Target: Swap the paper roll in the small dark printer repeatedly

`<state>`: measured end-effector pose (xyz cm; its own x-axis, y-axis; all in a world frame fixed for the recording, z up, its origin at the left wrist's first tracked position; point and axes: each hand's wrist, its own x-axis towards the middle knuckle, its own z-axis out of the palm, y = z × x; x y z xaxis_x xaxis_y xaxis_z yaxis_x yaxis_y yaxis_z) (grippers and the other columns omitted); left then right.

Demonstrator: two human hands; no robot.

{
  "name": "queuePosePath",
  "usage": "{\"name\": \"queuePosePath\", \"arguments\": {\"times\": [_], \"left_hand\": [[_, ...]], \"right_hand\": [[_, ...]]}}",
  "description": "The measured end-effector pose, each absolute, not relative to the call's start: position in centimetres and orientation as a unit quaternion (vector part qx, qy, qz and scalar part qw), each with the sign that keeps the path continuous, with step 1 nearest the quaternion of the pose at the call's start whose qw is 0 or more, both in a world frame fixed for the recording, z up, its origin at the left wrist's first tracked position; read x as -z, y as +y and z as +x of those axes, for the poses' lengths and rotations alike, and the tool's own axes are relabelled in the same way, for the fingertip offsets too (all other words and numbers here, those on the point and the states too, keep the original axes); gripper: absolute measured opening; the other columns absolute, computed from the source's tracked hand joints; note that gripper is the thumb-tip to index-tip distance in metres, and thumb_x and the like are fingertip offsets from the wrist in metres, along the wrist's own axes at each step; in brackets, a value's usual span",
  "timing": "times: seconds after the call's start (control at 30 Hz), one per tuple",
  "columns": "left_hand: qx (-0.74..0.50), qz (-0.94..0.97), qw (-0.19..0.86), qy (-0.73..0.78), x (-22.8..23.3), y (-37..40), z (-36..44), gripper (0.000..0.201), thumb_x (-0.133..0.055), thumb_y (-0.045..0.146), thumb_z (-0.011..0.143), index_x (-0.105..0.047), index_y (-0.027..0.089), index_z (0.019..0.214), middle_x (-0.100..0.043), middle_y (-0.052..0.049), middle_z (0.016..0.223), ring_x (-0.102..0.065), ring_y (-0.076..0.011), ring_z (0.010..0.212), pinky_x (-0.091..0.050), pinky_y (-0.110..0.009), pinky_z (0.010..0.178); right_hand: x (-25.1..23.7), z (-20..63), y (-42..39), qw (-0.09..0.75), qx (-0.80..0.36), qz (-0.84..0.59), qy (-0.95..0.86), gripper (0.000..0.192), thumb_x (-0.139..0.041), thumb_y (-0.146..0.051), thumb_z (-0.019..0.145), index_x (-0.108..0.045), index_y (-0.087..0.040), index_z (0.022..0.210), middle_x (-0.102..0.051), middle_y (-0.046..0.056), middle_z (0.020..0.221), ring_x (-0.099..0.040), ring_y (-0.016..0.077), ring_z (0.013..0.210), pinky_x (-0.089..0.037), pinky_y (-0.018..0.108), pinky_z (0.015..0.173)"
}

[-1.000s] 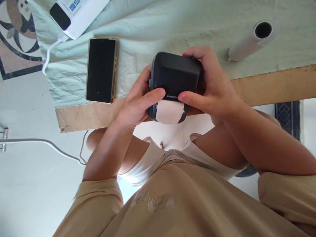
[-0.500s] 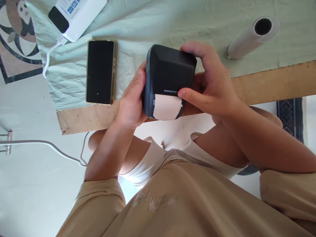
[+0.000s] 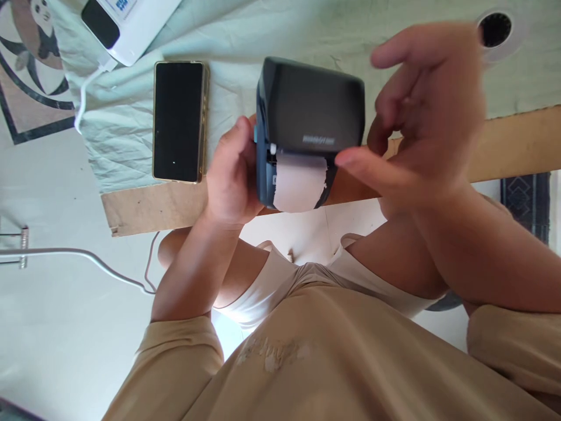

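A dark label printer [image 3: 313,105] is held over the table's near edge, its lid slightly raised above the body. From its front hangs a strip of pale label paper [image 3: 301,184] with one ragged side. My left hand [image 3: 234,175] grips the printer's left side, thumb along the edge and the other fingers hidden beneath. To the right, my right hand [image 3: 432,111] is off the body with its fingers apart and partly curled, a little blurred. Its thumb tip lies close to the lid's lower right corner; whether it touches cannot be made out.
A phone [image 3: 177,121] lies on the green cloth [image 3: 228,35] to the left. Behind it is a white device [image 3: 144,29] with a cable [image 3: 83,96]. An upright pale cylinder [image 3: 511,41] stands at the far right. Brown cardboard [image 3: 153,207] runs along the table's edge.
My right hand has let go of the printer and moved right, its fingers spreading. The printer's lid has lifted, opening a gap above the paper. My left hand keeps its grip.
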<state>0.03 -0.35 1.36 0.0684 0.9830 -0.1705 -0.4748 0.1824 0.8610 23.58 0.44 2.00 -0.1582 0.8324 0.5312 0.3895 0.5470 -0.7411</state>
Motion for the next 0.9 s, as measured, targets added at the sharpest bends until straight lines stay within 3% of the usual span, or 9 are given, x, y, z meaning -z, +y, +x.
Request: {"name": "queuePosePath", "arguments": {"times": [0.07, 0.13, 0.23, 0.3, 0.4, 0.47, 0.6, 0.7, 0.9], "left_hand": [[-0.501, 0.354, 0.706, 0.353, -1.1, -0.3, -0.1, 0.037, -0.077, 0.061, 0.103, -0.08, 0.024, 0.101, -0.087, -0.01, 0.111, -0.074, -0.0377, 0.149, -0.067, -0.042, 0.104], [-0.493, 0.369, 0.705, 0.351, -0.6, -0.3, -0.4, 0.041, -0.083, 0.064, 0.096, -0.08, 0.024, 0.104, -0.086, -0.012, 0.106, -0.076, -0.0399, 0.143, -0.067, -0.04, 0.094], [-0.51, 0.362, 0.684, 0.377, -0.4, -0.3, -0.6, 0.051, -0.077, 0.072, 0.101, -0.081, 0.023, 0.109, -0.085, -0.012, 0.106, -0.076, -0.0389, 0.142, -0.066, -0.039, 0.089], [-0.504, 0.351, 0.676, 0.407, -0.6, -0.6, -0.6, 0.056, -0.076, 0.078, 0.102, -0.082, 0.023, 0.113, -0.084, -0.011, 0.106, -0.077, -0.0385, 0.14, -0.067, -0.04, 0.092], [-0.5, 0.36, 0.677, 0.403, -0.9, -1.0, -0.4, 0.057, -0.076, 0.081, 0.101, -0.082, 0.025, 0.113, -0.082, -0.01, 0.105, -0.081, -0.0362, 0.126, -0.066, -0.041, 0.091], [-0.497, 0.395, 0.678, 0.37, -0.9, -1.1, -0.4, 0.053, -0.072, 0.076, 0.106, -0.084, 0.026, 0.117, -0.08, -0.009, 0.106, -0.081, -0.0304, 0.108, -0.062, -0.037, 0.081], [-0.466, 0.455, 0.664, 0.367, -1.2, -1.0, -0.5, 0.043, -0.071, 0.065, 0.11, -0.088, 0.027, 0.118, -0.07, -0.005, 0.093, -0.066, -0.0192, 0.078, -0.049, -0.031, 0.067], [-0.466, 0.443, 0.655, 0.396, -1.5, -0.9, -0.5, 0.046, -0.073, 0.069, 0.107, -0.088, 0.026, 0.112, -0.066, -0.004, 0.088, -0.066, -0.0192, 0.078, -0.048, -0.03, 0.064], [-0.465, 0.424, 0.662, 0.407, -1.5, -1.2, -0.6, 0.05, -0.084, 0.072, 0.099, -0.087, 0.024, 0.111, -0.076, -0.007, 0.098, -0.08, -0.0268, 0.099, -0.061, -0.032, 0.071]], "right_hand": [[-2.7, 23.2, 0.0, 0.527, -0.238, -0.464, -0.671, 0.043, -0.088, -0.068, 0.099, -0.081, -0.045, 0.135, -0.064, -0.002, 0.138, -0.056, 0.007, 0.072, -0.058, 0.029, 0.062], [-3.5, 22.6, -0.2, 0.571, -0.263, -0.474, -0.616, 0.028, -0.085, -0.062, 0.105, -0.08, -0.04, 0.122, -0.062, -0.004, 0.132, -0.063, 0.0051, 0.074, -0.061, 0.026, 0.064], [-4.4, 21.7, 0.2, 0.607, -0.27, -0.466, -0.585, 0.028, -0.083, -0.049, 0.108, -0.065, -0.029, 0.099, -0.059, -0.002, 0.113, -0.079, 0.0143, 0.103, -0.063, 0.027, 0.071], [-4.8, 21.5, 0.6, 0.575, -0.249, -0.488, -0.608, 0.029, -0.078, -0.042, 0.109, -0.059, -0.028, 0.091, -0.063, 0.0, 0.105, -0.079, 0.0195, 0.108, -0.06, 0.031, 0.07], [-4.9, 21.5, 0.9, 0.491, -0.184, -0.466, -0.712, 0.019, -0.076, -0.036, 0.106, -0.069, -0.027, 0.091, -0.076, 0.0, 0.097, -0.066, 0.0165, 0.076, -0.053, 0.038, 0.069], [-4.8, 21.7, 1.0, 0.402, -0.137, -0.443, -0.789, 0.008, -0.076, -0.035, 0.101, -0.076, -0.027, 0.097, -0.081, 0.0, 0.098, -0.062, 0.0173, 0.07, -0.046, 0.04, 0.067], [-4.6, 22.3, 1.0, 0.246, -0.113, -0.474, -0.838, 0.017, -0.076, -0.047, 0.1, -0.074, -0.032, 0.109, -0.082, 0.002, 0.109, -0.07, 0.0249, 0.084, -0.04, 0.039, 0.063], [-4.7, 22.4, 1.2, 0.197, -0.157, -0.484, -0.838, 0.03, -0.079, -0.053, 0.099, -0.068, -0.036, 0.121, -0.076, 0.0, 0.099, -0.063, 0.0241, 0.076, -0.044, 0.038, 0.063], [-6.6, 22.4, 1.3, 0.294, -0.299, -0.464, -0.78, 0.036, -0.086, -0.033, 0.076, -0.061, -0.033, 0.102, -0.078, -0.005, 0.094, -0.053, 0.0167, 0.059, -0.044, 0.041, 0.06]]}}
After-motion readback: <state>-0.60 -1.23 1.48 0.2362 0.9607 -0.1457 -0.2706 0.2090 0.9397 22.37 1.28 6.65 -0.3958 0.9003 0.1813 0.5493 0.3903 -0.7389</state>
